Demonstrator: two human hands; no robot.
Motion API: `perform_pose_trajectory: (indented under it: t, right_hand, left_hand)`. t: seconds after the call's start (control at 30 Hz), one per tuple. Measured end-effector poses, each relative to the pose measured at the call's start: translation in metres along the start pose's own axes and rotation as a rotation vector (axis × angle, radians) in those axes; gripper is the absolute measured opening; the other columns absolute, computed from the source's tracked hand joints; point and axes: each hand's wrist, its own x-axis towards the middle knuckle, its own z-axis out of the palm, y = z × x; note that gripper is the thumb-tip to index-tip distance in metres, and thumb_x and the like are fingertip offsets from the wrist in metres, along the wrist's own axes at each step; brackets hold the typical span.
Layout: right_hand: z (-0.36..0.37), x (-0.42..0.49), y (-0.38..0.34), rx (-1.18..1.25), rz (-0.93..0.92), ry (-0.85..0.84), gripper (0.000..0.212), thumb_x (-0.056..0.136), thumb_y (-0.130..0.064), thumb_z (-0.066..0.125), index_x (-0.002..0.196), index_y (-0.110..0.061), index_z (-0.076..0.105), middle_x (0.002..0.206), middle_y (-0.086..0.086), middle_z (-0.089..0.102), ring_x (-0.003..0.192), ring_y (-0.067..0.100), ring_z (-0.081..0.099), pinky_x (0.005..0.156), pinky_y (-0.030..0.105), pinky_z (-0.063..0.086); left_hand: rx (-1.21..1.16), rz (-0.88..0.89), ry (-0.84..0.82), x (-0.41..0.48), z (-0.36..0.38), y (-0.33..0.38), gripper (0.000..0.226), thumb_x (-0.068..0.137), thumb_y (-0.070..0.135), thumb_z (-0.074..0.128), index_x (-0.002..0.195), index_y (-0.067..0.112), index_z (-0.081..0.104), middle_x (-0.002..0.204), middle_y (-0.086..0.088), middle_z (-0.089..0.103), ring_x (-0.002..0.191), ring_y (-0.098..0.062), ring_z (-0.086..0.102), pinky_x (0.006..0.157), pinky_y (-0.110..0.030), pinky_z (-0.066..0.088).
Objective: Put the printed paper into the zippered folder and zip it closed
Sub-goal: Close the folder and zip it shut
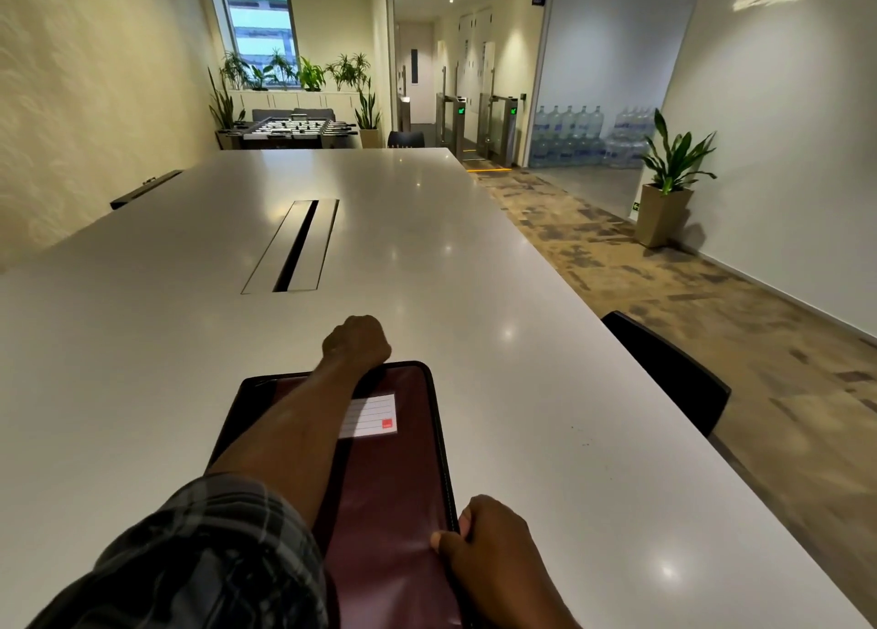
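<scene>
On the near end of the long white worktop [474,296], the zippered folder [394,486] lies flat in front of me, dark maroon with a white label card [370,416] on its cover. My left hand [357,341] reaches across it to the far edge, curled into a fist there; I cannot tell whether its fingers have the zip pull or only press the rim. My right hand [489,548] pinches the near right edge, thumb on the cover and the other fingers tucked under. The cover looks soft and slick, wrinkling under my thumb, so I judge it light and floppy, likely to slide unless pinned. The stitched zip edge is the firmest place to hold. No printed paper shows; it may be inside, but the cover hides that.
</scene>
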Motion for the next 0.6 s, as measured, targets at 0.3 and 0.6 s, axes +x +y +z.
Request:
perform_pose_trajectory:
  t: [0.3,0.6]
  right_hand:
    - [0.002,-0.003,-0.001,-0.004,0.003,0.026,0.028,0.083,-0.038,0.064,0.071,-0.022,0.043,0.085,-0.002,0.058,0.076,0.011,0.053,0.058,0.02,0.036]
    - [0.002,-0.008,-0.003,0.034,0.015,0.069,0.029,0.082,-0.034,0.066,0.069,-0.019,0.044,0.08,-0.001,0.058,0.07,0.01,0.05,0.056,0.021,0.036]
  left_hand:
    - [0.054,-0.198,0.099,-0.012,-0.013,-0.062,0.007,0.08,0.008,0.054,0.075,0.011,0.057,0.097,-0.011,0.066,0.087,-0.029,0.063,0.066,-0.029,0.044]
    - [-0.168,-0.376,0.225,-0.044,-0.032,-0.142,0.009,0.082,0.011,0.054,0.08,0.003,0.059,0.097,-0.022,0.065,0.088,-0.039,0.062,0.07,-0.035,0.047]
